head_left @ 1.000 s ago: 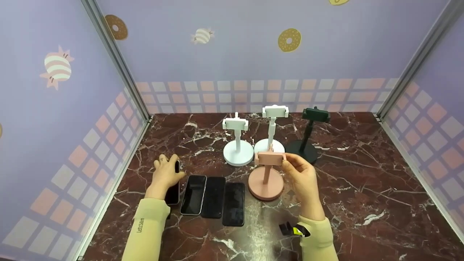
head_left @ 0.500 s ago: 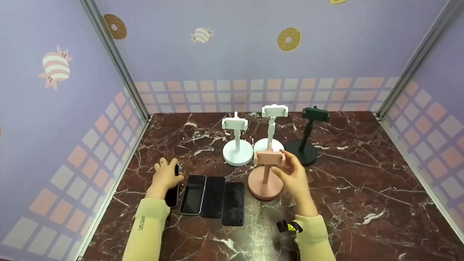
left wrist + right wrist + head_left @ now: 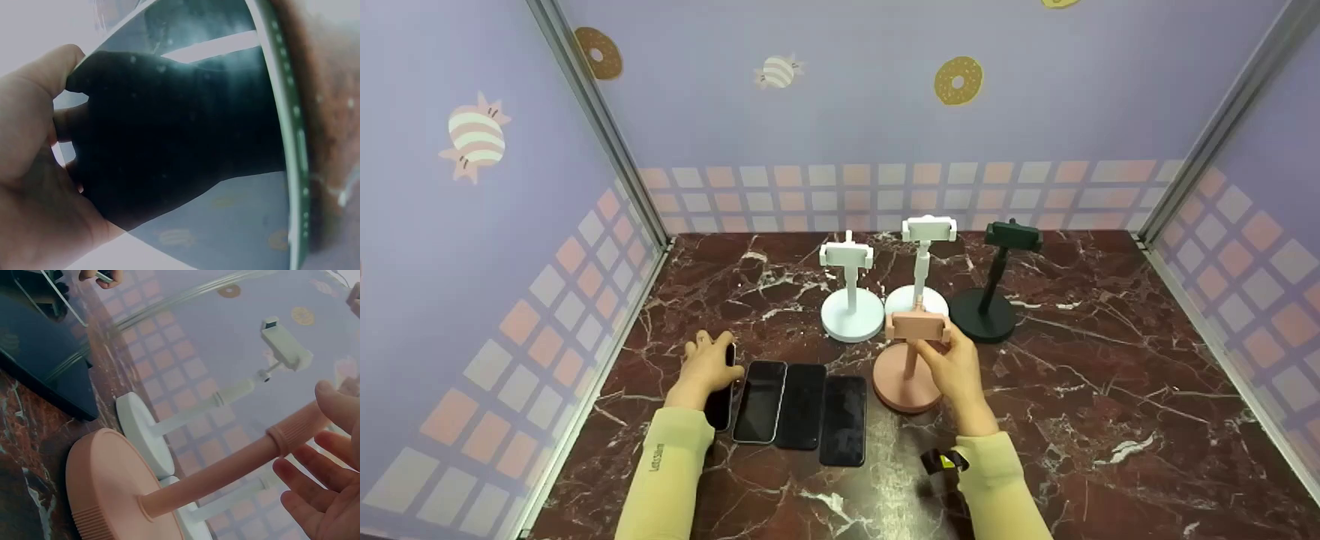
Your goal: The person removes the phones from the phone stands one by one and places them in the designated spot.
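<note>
In the head view my left hand (image 3: 706, 369) grips a dark phone (image 3: 720, 409) by its edges at the left end of the phone row. The left wrist view shows that phone's glossy screen (image 3: 185, 129) close up, with the thumb (image 3: 64, 64) at its edge and several fingers behind. My right hand (image 3: 956, 369) is at the post of the pink phone stand (image 3: 910, 379), just under its clamp. In the right wrist view, thumb and fingers lie on either side of the pink post (image 3: 225, 469), tips right at it, the lower fingers loosely spread.
Three more phones lie face up side by side: one silver-edged (image 3: 760, 403), one black (image 3: 802, 407) and another black (image 3: 844, 421). Behind the pink stand are two white stands (image 3: 852, 315) and a dark green stand (image 3: 984, 315). Patterned walls (image 3: 855, 196) enclose the marble table.
My right hand has left the pink stand's clamp and come down and left to its post. The left hand has shifted the phone slightly toward me.
</note>
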